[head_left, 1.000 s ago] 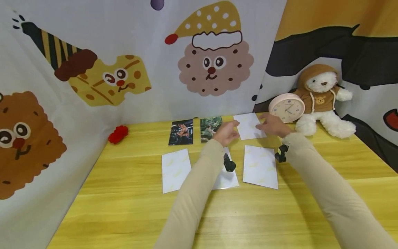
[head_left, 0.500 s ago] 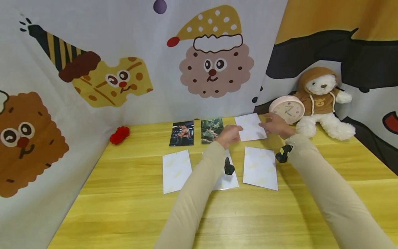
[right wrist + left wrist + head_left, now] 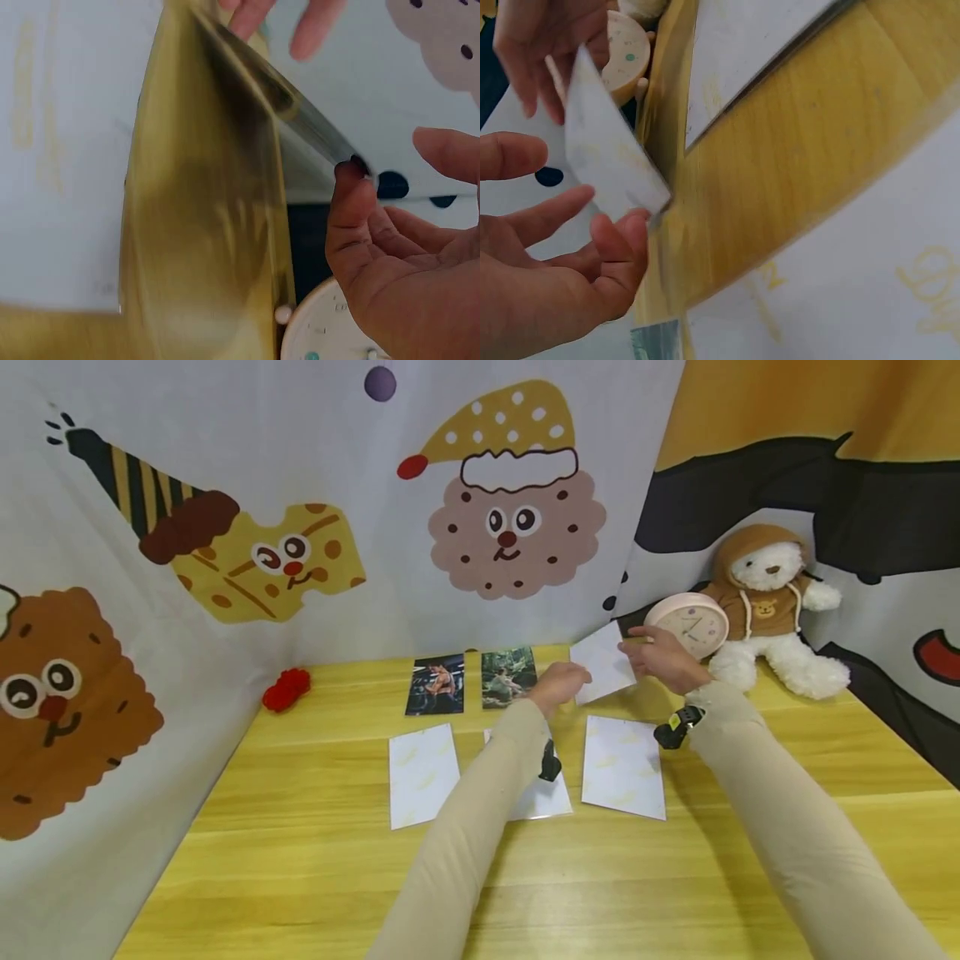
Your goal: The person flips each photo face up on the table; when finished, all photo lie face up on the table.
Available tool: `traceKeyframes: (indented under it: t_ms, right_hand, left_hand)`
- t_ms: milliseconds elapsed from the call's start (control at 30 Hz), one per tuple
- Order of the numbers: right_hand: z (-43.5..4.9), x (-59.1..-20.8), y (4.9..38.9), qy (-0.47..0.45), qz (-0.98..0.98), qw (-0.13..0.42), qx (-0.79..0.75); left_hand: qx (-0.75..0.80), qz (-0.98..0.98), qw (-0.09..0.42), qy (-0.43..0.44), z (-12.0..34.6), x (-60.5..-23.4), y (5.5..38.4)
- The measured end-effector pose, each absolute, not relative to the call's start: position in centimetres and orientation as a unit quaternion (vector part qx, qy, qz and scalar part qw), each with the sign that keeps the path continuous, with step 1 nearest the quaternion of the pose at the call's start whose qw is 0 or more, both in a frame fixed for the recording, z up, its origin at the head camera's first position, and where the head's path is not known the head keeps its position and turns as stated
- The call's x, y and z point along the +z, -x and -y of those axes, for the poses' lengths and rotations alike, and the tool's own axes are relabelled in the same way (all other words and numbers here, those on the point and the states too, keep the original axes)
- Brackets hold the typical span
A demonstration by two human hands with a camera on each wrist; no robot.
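Note:
A photo point(image 3: 602, 668), its white back up, is tilted off the table at the back right of the head view. My left hand point(image 3: 555, 687) holds its near left side; in the left wrist view, curled fingertips meet the lower corner of the photo point(image 3: 611, 150). At the opposite side my right hand point(image 3: 663, 660) grips the edge. The right wrist view has the right hand point(image 3: 412, 262) with a fingertip at a corner of the photo point(image 3: 300, 112), whose dark glossy underside shows. What is pictured there cannot be made out.
Left of it lie two face-up photos, a gym picture point(image 3: 437, 685) and a forest picture point(image 3: 508, 677). White-backed cards point(image 3: 422, 775) form a front row, the middle one point(image 3: 543, 797) partly under my left sleeve. A pink clock point(image 3: 688, 625), teddy bear point(image 3: 772, 610) and red fuzzy object point(image 3: 287, 690) stand behind.
The back-right photo lay flat beneath my hands; now it is raised and tilted between them. My left hand has shifted slightly right. The other photos have stayed put.

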State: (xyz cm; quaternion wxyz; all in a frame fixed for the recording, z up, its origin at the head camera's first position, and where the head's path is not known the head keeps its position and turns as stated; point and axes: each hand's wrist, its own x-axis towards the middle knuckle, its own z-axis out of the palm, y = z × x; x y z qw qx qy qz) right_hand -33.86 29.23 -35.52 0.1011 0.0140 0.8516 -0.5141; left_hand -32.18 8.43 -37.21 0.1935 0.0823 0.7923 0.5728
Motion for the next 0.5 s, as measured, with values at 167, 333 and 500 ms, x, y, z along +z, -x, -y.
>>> traceKeyframes:
  t_ms: [167, 333, 500]
  right_hand:
    - [-28.1, -35.1, 33.5, 0.011, -0.818, 0.106, -0.566]
    - [-27.5, -34.8, 33.0, 0.018, -0.797, 0.116, -0.592]
    - [-27.0, -35.2, 32.7, 0.03, -0.781, 0.119, -0.612]
  left_hand:
    - [0.56, -0.812, 0.144, -0.081, -9.3, -36.6, 32.0]
    - [0.552, -0.819, 0.128, -0.088, -9.8, -35.6, 31.9]
    - [0.549, -0.822, 0.125, -0.083, -10.0, -35.1, 32.0]
